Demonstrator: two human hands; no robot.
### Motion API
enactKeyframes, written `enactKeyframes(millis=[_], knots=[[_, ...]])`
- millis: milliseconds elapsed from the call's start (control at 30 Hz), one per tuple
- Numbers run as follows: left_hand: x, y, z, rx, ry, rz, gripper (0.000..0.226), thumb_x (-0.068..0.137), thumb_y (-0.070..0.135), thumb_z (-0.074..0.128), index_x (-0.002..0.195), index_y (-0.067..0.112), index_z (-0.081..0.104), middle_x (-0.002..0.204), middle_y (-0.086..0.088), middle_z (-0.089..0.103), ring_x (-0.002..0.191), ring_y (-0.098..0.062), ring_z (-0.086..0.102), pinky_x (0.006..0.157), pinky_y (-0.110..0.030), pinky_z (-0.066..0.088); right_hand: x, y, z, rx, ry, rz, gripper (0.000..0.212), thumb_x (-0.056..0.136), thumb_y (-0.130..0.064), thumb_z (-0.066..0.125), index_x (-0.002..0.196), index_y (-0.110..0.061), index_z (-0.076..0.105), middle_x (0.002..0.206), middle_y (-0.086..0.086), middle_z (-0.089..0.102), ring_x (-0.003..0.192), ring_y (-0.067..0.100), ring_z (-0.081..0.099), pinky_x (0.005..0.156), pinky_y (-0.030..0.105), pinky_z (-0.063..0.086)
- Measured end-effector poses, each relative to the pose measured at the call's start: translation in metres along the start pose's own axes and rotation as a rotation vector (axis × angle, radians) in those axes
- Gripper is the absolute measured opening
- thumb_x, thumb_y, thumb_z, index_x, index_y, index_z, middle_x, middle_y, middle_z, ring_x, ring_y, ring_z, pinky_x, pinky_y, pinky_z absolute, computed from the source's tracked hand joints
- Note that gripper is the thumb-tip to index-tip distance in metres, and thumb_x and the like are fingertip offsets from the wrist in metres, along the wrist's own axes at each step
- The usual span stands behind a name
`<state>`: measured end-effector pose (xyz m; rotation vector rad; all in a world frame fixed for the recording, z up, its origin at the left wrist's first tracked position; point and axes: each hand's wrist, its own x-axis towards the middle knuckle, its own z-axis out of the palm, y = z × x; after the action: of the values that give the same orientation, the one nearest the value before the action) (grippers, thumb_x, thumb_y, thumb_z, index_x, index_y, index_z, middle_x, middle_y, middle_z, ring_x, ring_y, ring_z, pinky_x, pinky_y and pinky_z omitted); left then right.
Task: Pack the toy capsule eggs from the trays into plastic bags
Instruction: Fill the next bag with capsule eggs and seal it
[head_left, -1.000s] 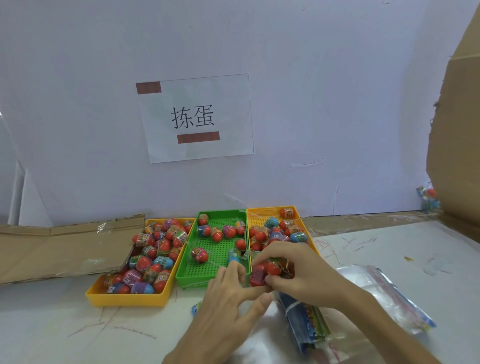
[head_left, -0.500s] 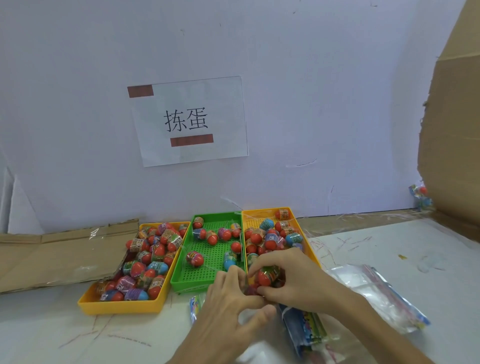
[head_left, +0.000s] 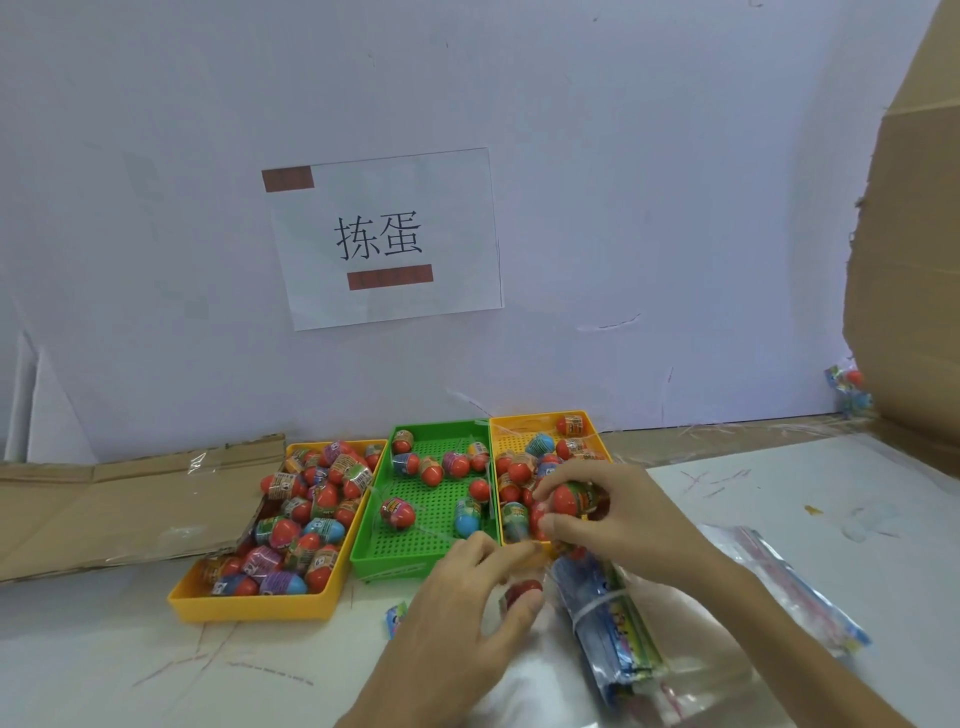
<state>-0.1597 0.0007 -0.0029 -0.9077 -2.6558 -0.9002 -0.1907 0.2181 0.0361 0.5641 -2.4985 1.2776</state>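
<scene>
Three trays of toy capsule eggs stand side by side: a yellow tray (head_left: 249, 605) on the left, a green tray (head_left: 387, 561) in the middle, a yellow tray (head_left: 597, 439) on the right. My right hand (head_left: 618, 514) hovers over the right tray's front end and grips red-topped eggs (head_left: 569, 499). My left hand (head_left: 467, 608) is in front of the green tray, its fingers curled on the mouth of a clear plastic bag (head_left: 545, 680) with a red egg (head_left: 522, 592) at the thumb.
A banded bundle of printed plastic bags (head_left: 613, 618) lies by my hands, with more bags (head_left: 795, 587) to the right. Flattened cardboard (head_left: 104, 499) lies left of the trays. A cardboard box wall (head_left: 914, 260) rises at the right. A paper sign hangs on the back wall.
My right hand has lifted slightly with the eggs it holds. My left hand has slid down and toward me, away from the right hand, and a red egg now shows at its thumb.
</scene>
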Motion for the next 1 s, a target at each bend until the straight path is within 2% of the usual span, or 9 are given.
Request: enactKeyframes(millis=[133, 200, 300, 400, 500, 600, 733, 867, 1000], knots=[[0.0, 0.001, 0.002, -0.054, 0.057, 0.033, 0.032, 0.093, 0.034, 0.053, 0.123, 0.038, 0.064, 0.102, 0.024, 0.05, 0.106, -0.006, 0.052, 0.087, -0.012, 0.039, 0.001, -0.007, 0.003, 0.2, 0.109, 0.015, 0.021, 0.08, -0.019, 0.085, 0.09, -0.034, 0.075, 0.096, -0.018, 0.072, 0.092, 0.007, 0.07, 0.074, 0.023, 0.058], [0.0, -0.001, 0.004, -0.053, 0.076, 0.051, 0.025, 0.093, 0.03, 0.056, 0.113, 0.038, 0.067, 0.104, 0.026, 0.049, 0.106, -0.005, 0.052, 0.086, -0.011, 0.038, -0.001, -0.011, 0.008, 0.229, 0.123, 0.006, 0.022, 0.08, -0.016, 0.085, 0.09, -0.033, 0.075, 0.096, -0.017, 0.071, 0.092, 0.008, 0.07, 0.073, 0.023, 0.058], [0.001, -0.003, 0.007, 0.015, 0.113, 0.064, 0.017, 0.091, 0.023, 0.062, 0.101, 0.035, 0.069, 0.101, 0.023, 0.043, 0.1, -0.004, 0.048, 0.08, -0.012, 0.036, -0.002, -0.014, 0.016, 0.174, 0.128, -0.002, 0.022, 0.079, -0.014, 0.084, 0.088, -0.031, 0.074, 0.094, -0.018, 0.071, 0.094, 0.005, 0.068, 0.078, 0.021, 0.057], [0.002, -0.004, 0.006, 0.087, 0.164, 0.085, 0.021, 0.086, 0.017, 0.064, 0.093, 0.036, 0.068, 0.092, 0.015, 0.039, 0.091, -0.007, 0.044, 0.073, -0.018, 0.037, -0.003, -0.015, 0.018, 0.094, 0.134, 0.013, 0.021, 0.077, -0.016, 0.084, 0.086, -0.031, 0.074, 0.094, -0.024, 0.07, 0.102, -0.004, 0.064, 0.09, 0.023, 0.052], [0.003, -0.002, 0.003, 0.128, 0.196, 0.095, 0.023, 0.081, 0.015, 0.065, 0.088, 0.036, 0.071, 0.086, 0.007, 0.041, 0.084, -0.012, 0.046, 0.068, -0.028, 0.042, -0.004, -0.016, 0.018, 0.061, 0.131, 0.025, 0.02, 0.076, -0.019, 0.085, 0.086, -0.033, 0.074, 0.093, -0.026, 0.07, 0.104, -0.006, 0.062, 0.093, 0.027, 0.053], [0.003, 0.001, 0.002, 0.136, 0.206, 0.098, 0.024, 0.082, 0.014, 0.067, 0.095, 0.033, 0.073, 0.086, 0.005, 0.042, 0.08, -0.015, 0.048, 0.064, -0.035, 0.046, -0.004, -0.016, 0.02, 0.052, 0.142, 0.031, 0.02, 0.076, -0.022, 0.086, 0.085, -0.034, 0.074, 0.092, -0.027, 0.069, 0.103, -0.005, 0.062, 0.091, 0.024, 0.052], [0.001, 0.002, 0.004, 0.063, 0.172, 0.104, 0.022, 0.087, 0.017, 0.064, 0.105, 0.029, 0.065, 0.096, 0.012, 0.046, 0.089, -0.009, 0.051, 0.075, -0.026, 0.045, -0.006, -0.017, 0.028, 0.076, 0.222, -0.002, 0.022, 0.075, -0.02, 0.087, 0.08, -0.034, 0.07, 0.086, -0.022, 0.069, 0.089, 0.0, 0.066, 0.075, 0.009, 0.047], [-0.002, 0.005, 0.004, -0.109, 0.198, 0.059, 0.031, 0.091, 0.017, 0.061, 0.112, 0.038, 0.052, 0.097, 0.017, 0.054, 0.097, -0.011, 0.058, 0.081, -0.02, 0.046, -0.006, -0.016, 0.031, 0.098, 0.247, 0.002, 0.023, 0.075, -0.021, 0.086, 0.079, -0.035, 0.069, 0.086, -0.022, 0.069, 0.085, 0.002, 0.067, 0.073, 0.011, 0.049], [-0.002, 0.001, -0.001, -0.065, 0.262, 0.041, 0.043, 0.089, 0.009, 0.061, 0.108, 0.046, 0.051, 0.091, 0.02, 0.058, 0.091, -0.004, 0.06, 0.076, -0.019, 0.049, -0.007, -0.013, 0.03, 0.026, 0.163, 0.021, 0.019, 0.075, -0.023, 0.084, 0.083, -0.033, 0.071, 0.089, -0.023, 0.069, 0.092, 0.0, 0.065, 0.081, 0.019, 0.05]])
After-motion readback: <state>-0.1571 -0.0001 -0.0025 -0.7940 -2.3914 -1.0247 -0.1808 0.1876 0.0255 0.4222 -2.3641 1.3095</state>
